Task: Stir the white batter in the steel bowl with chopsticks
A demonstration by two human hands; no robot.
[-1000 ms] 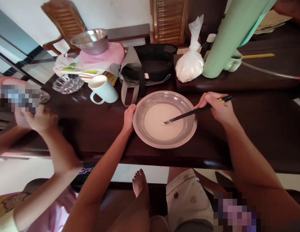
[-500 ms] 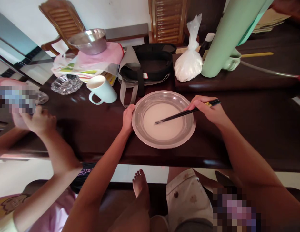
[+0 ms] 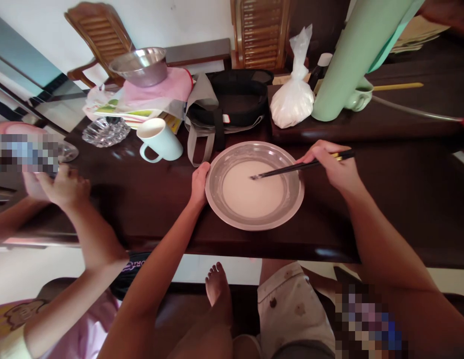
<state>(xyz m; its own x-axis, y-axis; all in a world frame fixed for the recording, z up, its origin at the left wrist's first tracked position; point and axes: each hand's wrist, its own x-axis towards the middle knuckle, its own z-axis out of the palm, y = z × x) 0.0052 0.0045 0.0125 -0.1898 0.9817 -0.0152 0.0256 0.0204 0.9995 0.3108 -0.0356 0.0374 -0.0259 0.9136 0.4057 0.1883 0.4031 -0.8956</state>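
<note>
A round metal basin [image 3: 291, 202] of pale, milky batter [image 3: 252, 192] sits on the dark wooden table [image 3: 149, 194] in front of me. My left hand [image 3: 199, 182] grips the basin's left rim, fingers closed on it. My right hand [image 3: 335, 167] is closed on a pair of black chopsticks [image 3: 292, 170] at the basin's right side. The chopstick tips dip into the batter near its upper middle.
A mint mug [image 3: 159, 140], a glass dish [image 3: 105, 131], a black bag [image 3: 232, 102], a bag of white powder [image 3: 294, 97], a green cylinder [image 3: 348, 65] and a steel bowl [image 3: 139, 65] stand behind. Another person's hand [image 3: 62, 187] rests at the left.
The chopstick tips have swept around in the batter, from the right to the left and now toward the far middle. My right hand moved with them; my left hand stayed on the rim.
</note>
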